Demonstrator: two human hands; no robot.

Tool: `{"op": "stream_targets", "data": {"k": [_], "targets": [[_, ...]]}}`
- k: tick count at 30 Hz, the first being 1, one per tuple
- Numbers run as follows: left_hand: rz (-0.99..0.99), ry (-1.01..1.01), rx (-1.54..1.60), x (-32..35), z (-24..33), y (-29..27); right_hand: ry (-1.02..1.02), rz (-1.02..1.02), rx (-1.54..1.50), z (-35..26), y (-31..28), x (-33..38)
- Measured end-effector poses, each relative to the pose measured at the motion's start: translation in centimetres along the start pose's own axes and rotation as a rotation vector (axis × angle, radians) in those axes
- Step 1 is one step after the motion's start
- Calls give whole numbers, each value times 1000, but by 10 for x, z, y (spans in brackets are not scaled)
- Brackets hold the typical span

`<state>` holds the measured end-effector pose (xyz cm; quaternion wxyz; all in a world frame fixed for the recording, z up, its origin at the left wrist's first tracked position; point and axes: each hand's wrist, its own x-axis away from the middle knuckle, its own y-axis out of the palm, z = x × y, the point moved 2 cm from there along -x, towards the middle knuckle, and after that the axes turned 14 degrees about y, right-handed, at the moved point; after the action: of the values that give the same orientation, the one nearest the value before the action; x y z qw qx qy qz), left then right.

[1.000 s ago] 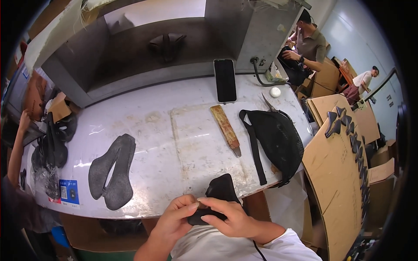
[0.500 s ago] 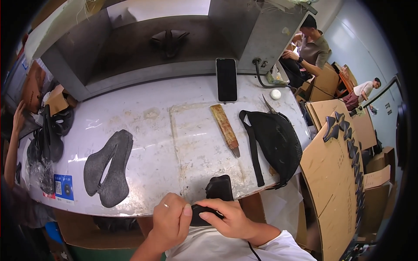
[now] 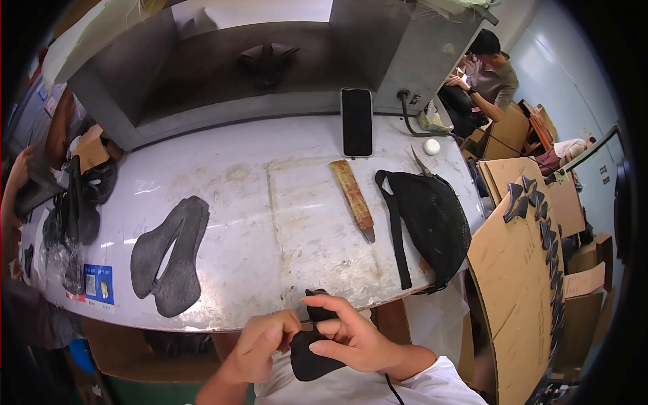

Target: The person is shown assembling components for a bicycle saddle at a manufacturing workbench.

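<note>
Both my hands are at a black bicycle saddle (image 3: 312, 362), held over my lap at the table's near edge. My right hand (image 3: 358, 343) wraps round its middle, thumb on the near face and forefinger reaching over the far part. Closed in a pinch, my left hand (image 3: 260, 345) presses against the saddle's left edge; its fingertips are partly hidden. Left of centre on the table lies a dark grey saddle-shaped pad (image 3: 182, 287) with a slot down its middle. A blade with a worn, tape-wrapped handle (image 3: 351, 194) lies beyond my right hand.
On the table's right lie a black waist bag (image 3: 432, 226), a phone (image 3: 356, 121) and a white round cap (image 3: 431, 146). A metal box (image 3: 202, 111) at the back holds another dark saddle (image 3: 268, 62). Cardboard (image 3: 503, 270) with black parts stands right. Another person's arm (image 3: 17, 175) shows left.
The saddle has turned and come lower, nearer my body, showing more of its wide end. My left hand has shifted down slightly, and my right forefinger has lifted over the far part.
</note>
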<state>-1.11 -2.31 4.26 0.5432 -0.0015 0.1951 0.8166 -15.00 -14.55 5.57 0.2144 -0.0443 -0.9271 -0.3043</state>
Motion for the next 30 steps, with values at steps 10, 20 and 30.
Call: {"op": "stream_targets", "data": {"k": [10,20,30], "targets": [[-144,-70,-336,4,13,2,86,-171,-109,8,1,-6],[214,-117,281,19,-25,3,-58,53,-119,0,5,-3],[224,-6,-260,11,-15,18,-145,154,-103,5,0,-10]]}}
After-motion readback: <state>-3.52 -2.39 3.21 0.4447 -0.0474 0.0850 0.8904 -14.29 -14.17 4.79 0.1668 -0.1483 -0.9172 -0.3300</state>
